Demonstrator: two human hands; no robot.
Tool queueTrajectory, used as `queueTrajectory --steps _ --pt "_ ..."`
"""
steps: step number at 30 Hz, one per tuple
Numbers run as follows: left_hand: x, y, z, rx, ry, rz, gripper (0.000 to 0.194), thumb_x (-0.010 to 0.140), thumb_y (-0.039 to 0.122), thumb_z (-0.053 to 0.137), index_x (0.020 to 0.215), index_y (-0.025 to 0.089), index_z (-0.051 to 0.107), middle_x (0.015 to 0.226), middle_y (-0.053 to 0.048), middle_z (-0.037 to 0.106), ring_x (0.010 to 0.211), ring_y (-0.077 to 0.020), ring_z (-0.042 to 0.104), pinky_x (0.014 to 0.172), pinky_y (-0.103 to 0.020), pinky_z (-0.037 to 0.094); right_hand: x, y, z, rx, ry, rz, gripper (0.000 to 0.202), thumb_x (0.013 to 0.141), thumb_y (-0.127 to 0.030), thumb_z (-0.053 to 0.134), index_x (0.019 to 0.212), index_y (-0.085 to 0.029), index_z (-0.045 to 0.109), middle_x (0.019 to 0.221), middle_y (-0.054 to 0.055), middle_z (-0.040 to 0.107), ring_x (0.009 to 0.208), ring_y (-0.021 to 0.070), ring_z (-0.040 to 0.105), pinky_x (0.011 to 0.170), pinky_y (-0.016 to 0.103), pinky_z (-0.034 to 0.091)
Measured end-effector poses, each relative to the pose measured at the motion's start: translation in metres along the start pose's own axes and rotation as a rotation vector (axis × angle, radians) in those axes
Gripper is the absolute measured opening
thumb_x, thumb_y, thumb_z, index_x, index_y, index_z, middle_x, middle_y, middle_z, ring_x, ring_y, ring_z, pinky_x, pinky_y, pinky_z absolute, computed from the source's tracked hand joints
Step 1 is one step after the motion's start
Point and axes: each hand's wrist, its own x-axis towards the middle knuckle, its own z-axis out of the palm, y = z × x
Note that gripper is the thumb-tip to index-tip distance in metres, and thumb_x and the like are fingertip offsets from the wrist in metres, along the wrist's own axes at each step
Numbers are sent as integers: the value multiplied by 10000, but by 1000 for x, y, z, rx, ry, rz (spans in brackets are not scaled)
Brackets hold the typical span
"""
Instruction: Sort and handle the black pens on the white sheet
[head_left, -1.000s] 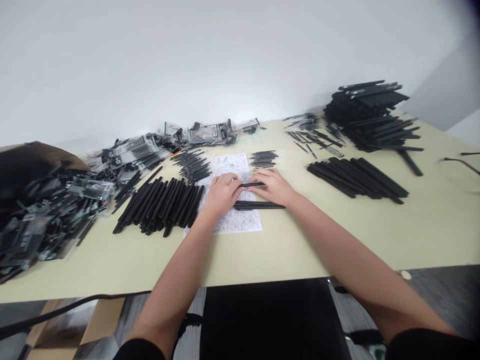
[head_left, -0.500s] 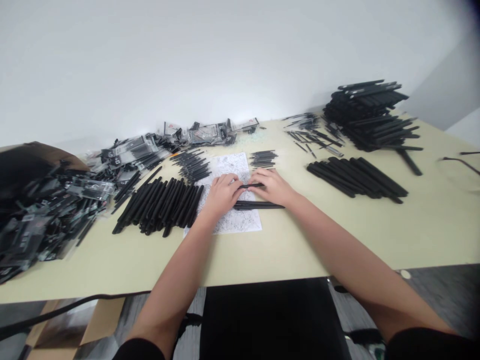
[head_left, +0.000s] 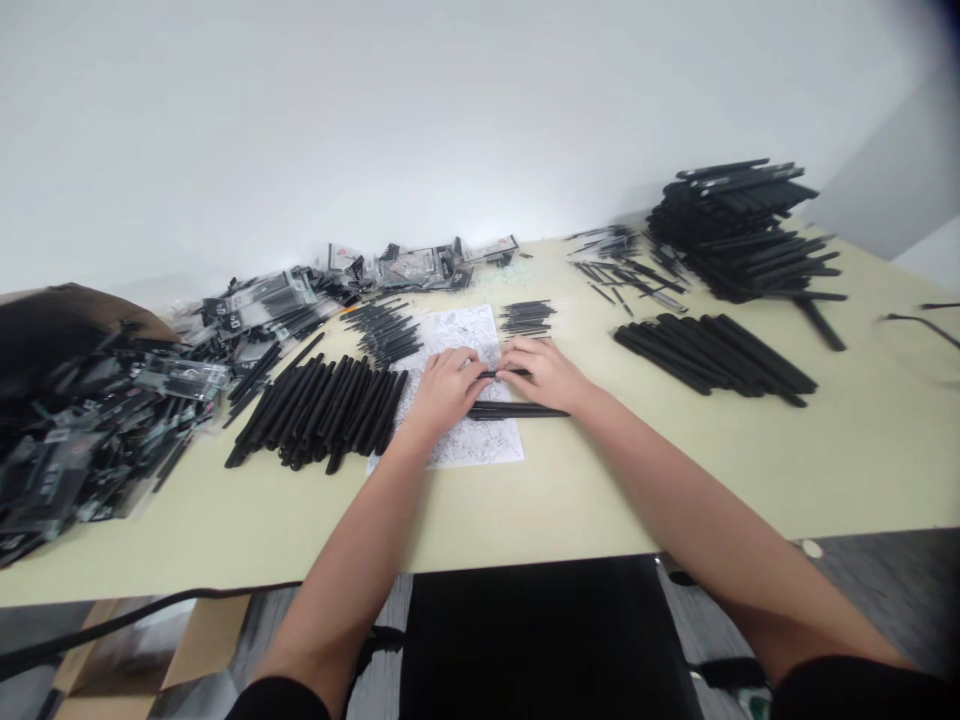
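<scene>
Both hands meet over a patterned white sheet (head_left: 487,450) on the table. Between the fingertips of my left hand (head_left: 450,388) and my right hand (head_left: 546,374) is a thin black stick (head_left: 491,374), pinched from both sides. Just nearer to me lie a few longer black rods (head_left: 517,410), partly under my left fingers and reaching to my right wrist. Thin black sticks (head_left: 526,318) lie in a small row beyond my right hand. Another bunch of slim black sticks (head_left: 384,332) sits beyond my left hand.
Thick black tubes (head_left: 322,415) lie in a row on the left, beside heaped clear-and-black packets (head_left: 90,440). On the right are more black tubes (head_left: 712,355) and a tall stack of dark pouches or tubes (head_left: 739,215). Glasses (head_left: 926,325) rest at the far right.
My right fingers have shifted very slightly around the thin black stick. Everything else looks the same.
</scene>
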Motion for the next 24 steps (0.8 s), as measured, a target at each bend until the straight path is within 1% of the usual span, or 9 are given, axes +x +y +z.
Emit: queueTrajectory --steps 3,7,9,11,14,19,24 --pt "-1 -1 1 0 2 0 234 965 360 501 1035 200 657 1100 -80 638 1018 -227 569 860 -362 409 0 -1 -1 2 5 8 200 932 -371 532 969 -216 653 1058 79 650 1017 235 596 882 386 384" --pt "-1 -1 1 -11 12 -4 233 967 353 498 1036 194 655 1104 -84 637 1033 -229 567 869 -366 412 -1 -1 -1 -2 10 28 260 934 -394 526 1072 -214 652 1113 88 645 1053 249 597 912 408 389" --pt "0 -2 2 -17 15 -7 228 965 349 503 1036 195 654 1101 -84 636 1029 -227 567 871 -365 413 -1 -1 -1 -8 2 33 255 948 -368 496 1048 -214 673 1111 87 648 1055 246 597 918 421 388" --pt "0 -2 2 -15 17 -7 223 962 351 509 1030 196 654 1097 -82 635 1020 -225 569 867 -363 413 -1 0 0 -16 -12 25 250 953 -334 476 972 -211 693 1100 86 652 1044 241 598 913 428 385" --pt "0 -1 1 0 14 0 219 961 352 510 1024 199 653 1095 -77 635 1021 -226 569 863 -360 411 -1 2 1 -11 -17 7 223 938 -315 498 909 -204 689 1085 86 649 1027 237 594 906 424 392" --pt "0 -1 0 -8 -4 -2 237 965 360 495 1032 196 654 1101 -79 634 1030 -230 566 878 -370 412 -1 2 1 12 -3 5 169 898 -343 562 951 -202 640 1044 86 627 997 242 588 886 398 421" --pt "0 -1 -1 -18 0 -9 234 969 352 490 1036 199 653 1101 -82 633 1031 -228 567 885 -370 413 -1 3 1 17 17 4 273 900 -422 560 1055 -207 624 1089 95 627 1014 255 582 893 400 425"
